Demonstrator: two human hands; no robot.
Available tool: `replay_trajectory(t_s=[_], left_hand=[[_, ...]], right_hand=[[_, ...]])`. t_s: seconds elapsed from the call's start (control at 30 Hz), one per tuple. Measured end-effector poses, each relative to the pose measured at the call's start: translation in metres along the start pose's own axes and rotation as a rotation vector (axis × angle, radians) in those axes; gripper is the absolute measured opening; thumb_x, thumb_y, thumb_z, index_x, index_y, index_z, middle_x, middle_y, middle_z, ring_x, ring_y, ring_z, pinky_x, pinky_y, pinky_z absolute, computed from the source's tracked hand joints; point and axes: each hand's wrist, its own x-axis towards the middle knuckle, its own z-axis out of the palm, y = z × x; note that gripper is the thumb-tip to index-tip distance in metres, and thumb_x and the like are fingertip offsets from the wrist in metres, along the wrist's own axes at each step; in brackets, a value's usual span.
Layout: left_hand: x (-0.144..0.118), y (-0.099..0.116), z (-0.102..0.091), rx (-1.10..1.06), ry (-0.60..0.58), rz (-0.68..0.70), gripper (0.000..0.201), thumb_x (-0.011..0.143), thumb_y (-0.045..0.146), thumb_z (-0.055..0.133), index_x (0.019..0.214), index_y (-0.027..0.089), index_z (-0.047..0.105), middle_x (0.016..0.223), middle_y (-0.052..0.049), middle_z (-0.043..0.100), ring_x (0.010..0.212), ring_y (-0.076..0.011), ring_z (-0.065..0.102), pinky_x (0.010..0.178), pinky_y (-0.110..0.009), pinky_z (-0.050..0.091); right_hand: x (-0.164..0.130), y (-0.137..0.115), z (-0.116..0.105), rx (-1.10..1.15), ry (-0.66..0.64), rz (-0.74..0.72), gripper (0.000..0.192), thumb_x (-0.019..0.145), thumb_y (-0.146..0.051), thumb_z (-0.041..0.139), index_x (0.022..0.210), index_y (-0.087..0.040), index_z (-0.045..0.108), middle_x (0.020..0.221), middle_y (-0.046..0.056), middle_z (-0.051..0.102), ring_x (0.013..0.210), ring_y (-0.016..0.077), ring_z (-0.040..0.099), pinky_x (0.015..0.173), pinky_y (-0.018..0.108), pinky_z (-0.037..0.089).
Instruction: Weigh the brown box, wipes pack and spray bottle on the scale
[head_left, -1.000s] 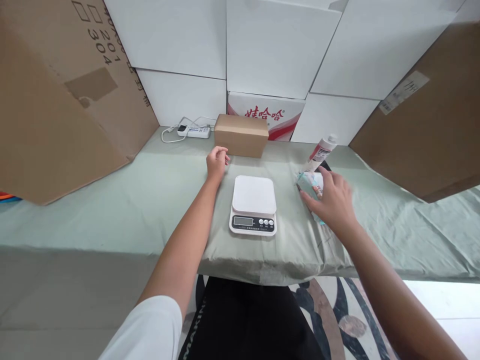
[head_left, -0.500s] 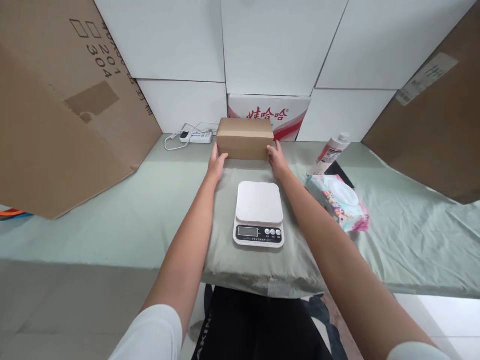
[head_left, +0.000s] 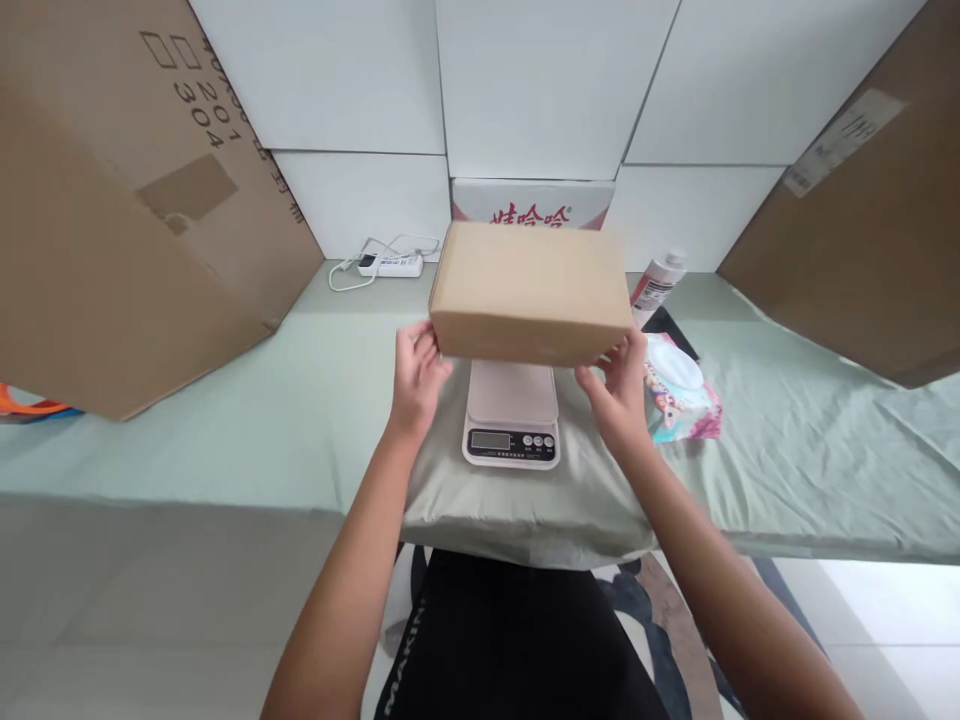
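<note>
A closed brown cardboard box (head_left: 532,290) is held up between my two hands, raised over the table and tilted slightly down to the right. My left hand (head_left: 417,375) grips its lower left corner, fingers curled against the side. At the lower right corner, my right hand (head_left: 619,380) holds it with the fingers partly behind and under the edge. Below the box sits a white digital kitchen scale (head_left: 512,448); its display and buttons face me, while the box hides the back part of its platform.
A pack of wet wipes (head_left: 679,395), a white bottle (head_left: 660,283) and a black flat object (head_left: 671,330) are on the right. A white power strip (head_left: 391,266) with cables lies at the back. Large cardboard panels (head_left: 202,290) flank the green cloth-covered table (head_left: 285,440).
The cardboard box has come up off the table at the back and nearer to me, now covering part of the scale. Both hands moved with it, and the view has shifted slightly.
</note>
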Motion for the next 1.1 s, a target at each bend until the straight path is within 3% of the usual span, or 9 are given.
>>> replay_trajectory(t_s=[0.1, 0.2, 0.4, 0.73, 0.87, 0.97, 1.1], left_hand=[[-0.053, -0.002, -0.006, -0.033, -0.024, -0.018, 0.049, 0.088, 0.046, 0.066, 0.134, 0.039, 0.051, 0.151, -0.008, 0.065, 0.144, -0.0292, 0.06, 0.121, -0.048, 0.049], [-0.074, -0.01, -0.009, -0.067, -0.01, -0.023, 0.052, 0.087, 0.041, 0.065, 0.137, 0.038, 0.049, 0.153, -0.01, 0.063, 0.147, -0.0303, 0.058, 0.123, -0.051, 0.047], [-0.071, -0.016, -0.009, -0.021, -0.022, -0.07, 0.06, 0.086, 0.037, 0.063, 0.143, 0.036, 0.045, 0.161, -0.012, 0.056, 0.151, -0.0313, 0.054, 0.124, -0.052, 0.046], [-0.073, -0.023, -0.009, -0.054, -0.041, -0.047, 0.067, 0.089, 0.036, 0.068, 0.151, 0.032, 0.045, 0.17, -0.012, 0.045, 0.159, -0.0327, 0.042, 0.13, -0.053, 0.037], [-0.069, -0.021, -0.009, -0.131, 0.054, 0.047, 0.068, 0.089, 0.032, 0.07, 0.153, 0.033, 0.047, 0.177, -0.007, 0.035, 0.166, -0.0288, 0.029, 0.135, -0.047, 0.029], [-0.066, -0.022, -0.009, -0.194, 0.145, 0.039, 0.061, 0.09, 0.031, 0.07, 0.149, 0.031, 0.051, 0.174, -0.008, 0.041, 0.165, -0.0275, 0.031, 0.135, -0.045, 0.03], [-0.066, -0.025, -0.01, -0.191, 0.135, 0.021, 0.061, 0.09, 0.034, 0.072, 0.147, 0.03, 0.054, 0.172, -0.01, 0.044, 0.163, -0.0296, 0.035, 0.135, -0.046, 0.031]], right_hand=[[-0.037, -0.004, -0.006, -0.075, 0.028, -0.018, 0.069, 0.094, -0.048, 0.065, 0.155, -0.039, 0.036, 0.145, 0.011, 0.053, 0.129, 0.0313, 0.058, 0.103, 0.053, 0.055], [-0.052, 0.003, -0.001, -0.091, 0.067, -0.047, 0.067, 0.094, -0.05, 0.061, 0.155, -0.037, 0.037, 0.143, 0.012, 0.053, 0.127, 0.0326, 0.058, 0.103, 0.054, 0.055], [-0.061, 0.009, 0.004, -0.119, 0.116, -0.055, 0.064, 0.095, -0.05, 0.059, 0.154, -0.035, 0.038, 0.143, 0.013, 0.051, 0.127, 0.0335, 0.056, 0.102, 0.055, 0.055], [-0.061, 0.007, 0.005, -0.071, 0.128, 0.055, 0.065, 0.092, -0.047, 0.063, 0.151, -0.031, 0.041, 0.136, 0.011, 0.056, 0.118, 0.0284, 0.059, 0.092, 0.046, 0.055], [-0.061, 0.006, 0.004, 0.001, 0.232, 0.094, 0.066, 0.092, -0.049, 0.061, 0.152, -0.029, 0.043, 0.131, 0.011, 0.057, 0.117, 0.0273, 0.059, 0.095, 0.047, 0.054], [-0.061, 0.006, 0.001, 0.041, 0.317, 0.141, 0.065, 0.092, -0.049, 0.058, 0.151, -0.029, 0.045, 0.127, 0.01, 0.057, 0.111, 0.0258, 0.06, 0.096, 0.048, 0.054], [-0.06, 0.006, -0.001, 0.065, 0.328, 0.171, 0.065, 0.092, -0.049, 0.056, 0.153, -0.03, 0.045, 0.13, 0.01, 0.057, 0.111, 0.0254, 0.061, 0.097, 0.048, 0.054]])
